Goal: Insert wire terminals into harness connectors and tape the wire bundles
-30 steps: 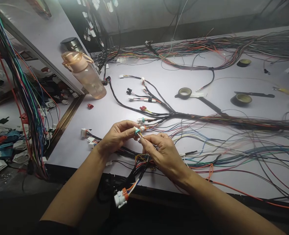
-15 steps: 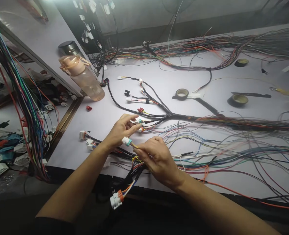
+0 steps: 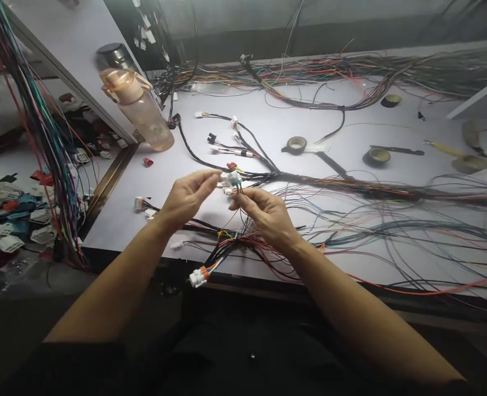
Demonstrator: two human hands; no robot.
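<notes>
My right hand (image 3: pixel 266 214) pinches the wires just behind a white and teal wire connector (image 3: pixel 233 179), which is raised above the table. My left hand (image 3: pixel 189 195) is at the connector's left side, thumb and fingers pressed together; whatever lies between the tips is hidden. Just below the held connector is a white and orange connector (image 3: pixel 229 191). A black-taped wire harness (image 3: pixel 296 177) runs right from behind my hands, its branches ending in several plugs. Nearer the front edge, a bundle of loose wires (image 3: pixel 237 236) ends in a larger white and orange connector (image 3: pixel 199 276).
A water bottle (image 3: pixel 144 115) stands at the back left. Tape rolls (image 3: pixel 296 144) and a dark blade-like tool (image 3: pixel 398 149) lie to the right. Long wires (image 3: pixel 392 231) spread over the right side. Wires hang at the left above a pile of loose connectors (image 3: pixel 20 220).
My right hand has moved up, and a larger white and teal connector shows at its fingertips instead of the small one. My left fingers have closed together. The view has shifted.
</notes>
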